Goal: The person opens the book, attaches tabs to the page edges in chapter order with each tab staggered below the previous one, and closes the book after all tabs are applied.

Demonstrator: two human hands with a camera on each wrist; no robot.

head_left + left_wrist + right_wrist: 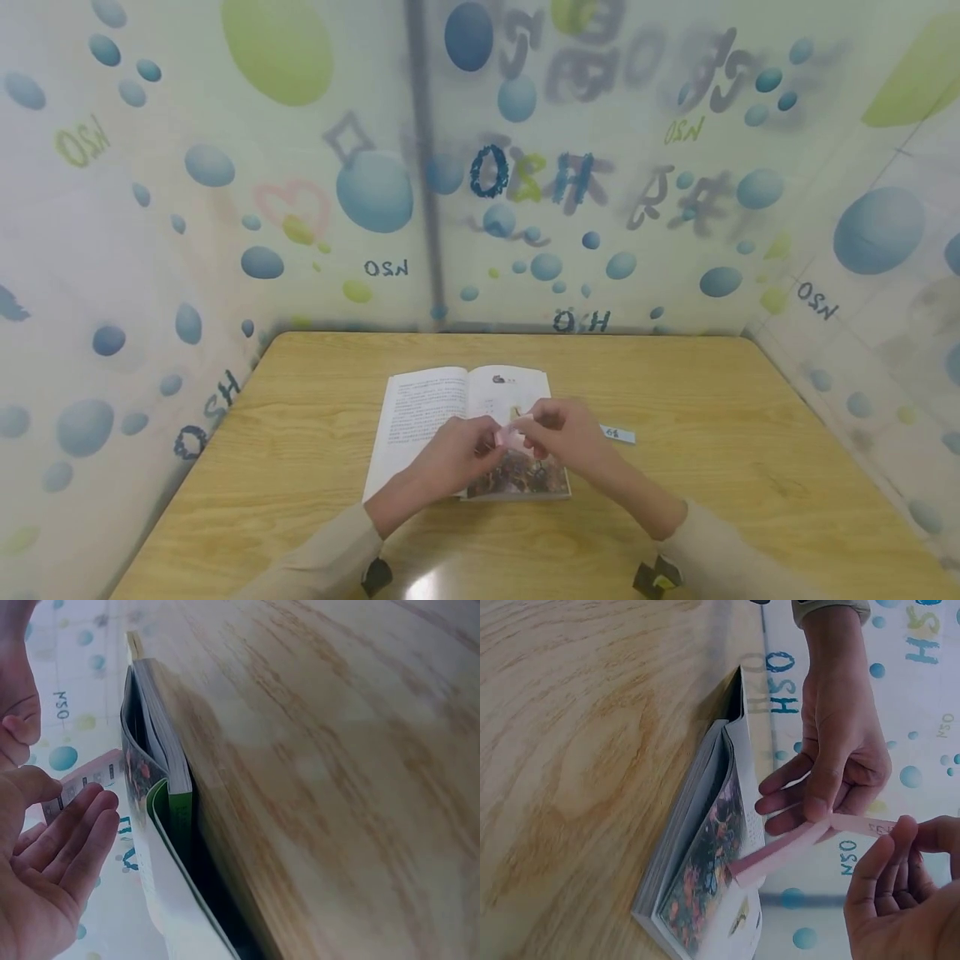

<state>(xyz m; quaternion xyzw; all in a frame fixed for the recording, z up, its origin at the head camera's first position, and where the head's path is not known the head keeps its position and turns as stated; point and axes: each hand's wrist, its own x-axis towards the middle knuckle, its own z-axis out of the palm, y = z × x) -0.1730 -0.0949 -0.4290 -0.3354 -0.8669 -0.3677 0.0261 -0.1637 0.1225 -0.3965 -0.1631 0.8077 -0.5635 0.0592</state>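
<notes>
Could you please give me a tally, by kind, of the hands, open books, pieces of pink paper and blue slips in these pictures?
Hands: 2, the left hand and the right hand
Open book: 1
Pink paper: at least 1; I cannot tell whether it is one bent piece or more
Blue slip: 1
Total: at least 5

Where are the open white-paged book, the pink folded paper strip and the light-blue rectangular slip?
Open white-paged book [426, 410], head view: left page.
Pink folded paper strip [781, 853], right wrist view: flap nearer the book.
Light-blue rectangular slip [618, 435], head view: visible lettered end.
</notes>
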